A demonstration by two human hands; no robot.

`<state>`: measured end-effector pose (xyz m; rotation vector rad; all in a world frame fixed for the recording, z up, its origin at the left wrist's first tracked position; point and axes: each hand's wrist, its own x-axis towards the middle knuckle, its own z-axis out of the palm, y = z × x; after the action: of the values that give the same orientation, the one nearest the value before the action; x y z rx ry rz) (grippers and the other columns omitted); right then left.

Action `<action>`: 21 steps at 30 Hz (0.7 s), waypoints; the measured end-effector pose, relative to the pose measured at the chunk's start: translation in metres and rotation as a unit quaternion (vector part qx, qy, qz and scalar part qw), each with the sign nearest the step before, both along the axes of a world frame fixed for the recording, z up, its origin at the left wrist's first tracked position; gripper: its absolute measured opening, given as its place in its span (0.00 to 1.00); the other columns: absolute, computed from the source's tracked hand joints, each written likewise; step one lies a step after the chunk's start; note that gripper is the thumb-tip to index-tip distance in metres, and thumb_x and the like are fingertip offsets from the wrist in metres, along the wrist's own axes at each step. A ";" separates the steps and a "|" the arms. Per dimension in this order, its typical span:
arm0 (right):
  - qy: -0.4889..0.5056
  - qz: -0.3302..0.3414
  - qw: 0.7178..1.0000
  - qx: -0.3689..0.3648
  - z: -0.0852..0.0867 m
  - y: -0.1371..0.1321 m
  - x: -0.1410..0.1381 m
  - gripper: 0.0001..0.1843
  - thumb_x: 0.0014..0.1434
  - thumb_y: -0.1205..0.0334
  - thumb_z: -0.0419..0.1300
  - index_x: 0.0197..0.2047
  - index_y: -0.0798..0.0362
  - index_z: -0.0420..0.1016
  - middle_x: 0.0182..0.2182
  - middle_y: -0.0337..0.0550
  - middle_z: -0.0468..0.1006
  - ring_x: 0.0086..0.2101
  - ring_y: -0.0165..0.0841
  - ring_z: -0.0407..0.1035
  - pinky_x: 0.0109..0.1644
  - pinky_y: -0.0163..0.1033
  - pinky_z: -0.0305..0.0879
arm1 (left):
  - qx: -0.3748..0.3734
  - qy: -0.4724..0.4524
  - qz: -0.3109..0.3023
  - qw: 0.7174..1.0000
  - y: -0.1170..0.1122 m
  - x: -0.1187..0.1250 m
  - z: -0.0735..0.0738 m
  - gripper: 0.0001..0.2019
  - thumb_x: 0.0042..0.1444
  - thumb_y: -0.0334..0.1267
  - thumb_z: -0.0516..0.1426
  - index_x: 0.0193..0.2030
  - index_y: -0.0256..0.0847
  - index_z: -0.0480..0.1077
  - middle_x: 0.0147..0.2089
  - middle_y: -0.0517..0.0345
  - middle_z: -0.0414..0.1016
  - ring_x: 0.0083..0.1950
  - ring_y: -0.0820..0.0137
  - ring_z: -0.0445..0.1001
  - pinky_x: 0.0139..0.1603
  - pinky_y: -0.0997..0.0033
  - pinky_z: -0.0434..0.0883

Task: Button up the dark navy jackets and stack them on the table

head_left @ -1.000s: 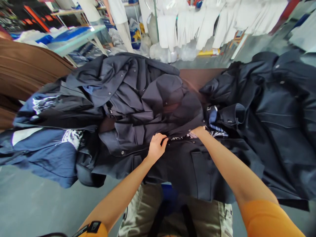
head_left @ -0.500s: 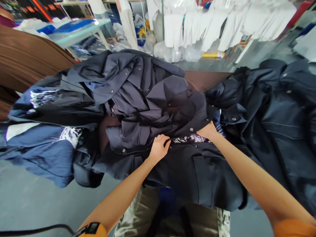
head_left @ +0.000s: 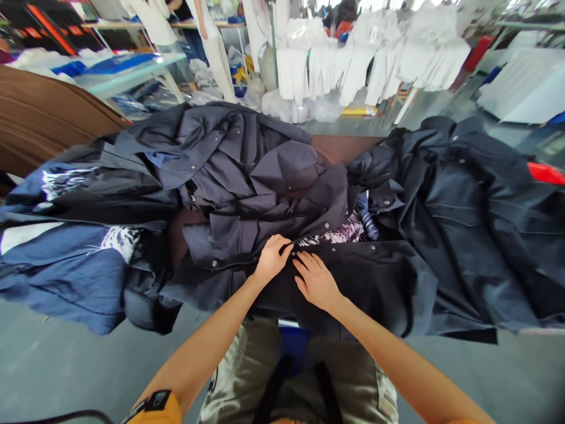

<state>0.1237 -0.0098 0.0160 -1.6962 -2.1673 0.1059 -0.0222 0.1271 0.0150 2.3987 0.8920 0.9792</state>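
Note:
A dark navy jacket (head_left: 282, 212) with snap buttons lies before me, its front parted over a white-patterned lining (head_left: 335, 231). At the near edge of that opening, my left hand (head_left: 272, 258) is closed on the jacket's edge, thumb and fingers together. Close to its right rests my right hand (head_left: 318, 284), fingers stretched out over the front panel (head_left: 375, 277) beside a snap. A blue striped piece of cloth (head_left: 367, 217) shows at the right end of the opening.
Another dark jacket (head_left: 468, 206) lies on the right, and navy garments with white prints (head_left: 75, 265) on the left. Brown cloth (head_left: 53, 112) is heaped at the far left. Beyond are a rack of white shirts (head_left: 309, 65), a glass-topped table (head_left: 119, 70) and standing people (head_left: 212, 47).
My right hand has come out from the right end of the opening and moved left onto the front panel, beside my left hand. My left hand keeps its place on the edge.

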 end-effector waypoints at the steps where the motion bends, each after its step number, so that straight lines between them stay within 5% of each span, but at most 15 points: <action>1: -0.001 -0.009 1.000 0.001 -0.001 0.000 0.001 0.25 0.71 0.58 0.50 0.66 0.58 0.67 0.67 0.55 0.65 0.67 0.45 0.56 0.73 0.56 0.50 | 0.012 0.021 -0.010 1.000 -0.003 -0.002 0.001 0.06 0.67 0.37 0.55 0.41 0.41 0.73 0.39 0.54 0.75 0.43 0.65 0.73 0.49 0.62 0.71; 8: -0.007 -0.012 1.000 0.002 0.002 -0.003 0.003 0.25 0.72 0.57 0.48 0.66 0.58 0.67 0.66 0.54 0.67 0.67 0.43 0.57 0.74 0.54 0.48 | 0.062 0.169 -0.085 0.980 -0.008 -0.018 0.001 0.09 0.67 0.33 0.54 0.48 0.44 0.76 0.43 0.53 0.77 0.46 0.63 0.72 0.50 0.60 0.69; 14: -0.003 -0.010 1.000 0.008 0.003 -0.004 0.004 0.25 0.72 0.57 0.49 0.66 0.59 0.67 0.66 0.54 0.66 0.67 0.43 0.57 0.74 0.54 0.48 | 0.096 0.212 -0.083 0.969 0.002 -0.018 0.005 0.13 0.67 0.30 0.52 0.49 0.44 0.77 0.43 0.52 0.78 0.47 0.61 0.71 0.49 0.58 0.68; 21: 0.002 -0.013 1.000 0.016 -0.001 -0.005 0.004 0.24 0.71 0.57 0.50 0.65 0.58 0.68 0.65 0.55 0.68 0.66 0.43 0.59 0.73 0.54 0.49 | 0.121 0.243 -0.083 0.959 -0.013 -0.016 0.010 0.15 0.65 0.28 0.52 0.50 0.44 0.77 0.43 0.49 0.76 0.48 0.58 0.71 0.49 0.54 0.68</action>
<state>0.1276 -0.0148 0.0145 -1.7033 -2.1319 0.0680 -0.0380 0.1145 0.0254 2.9379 0.7380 0.4583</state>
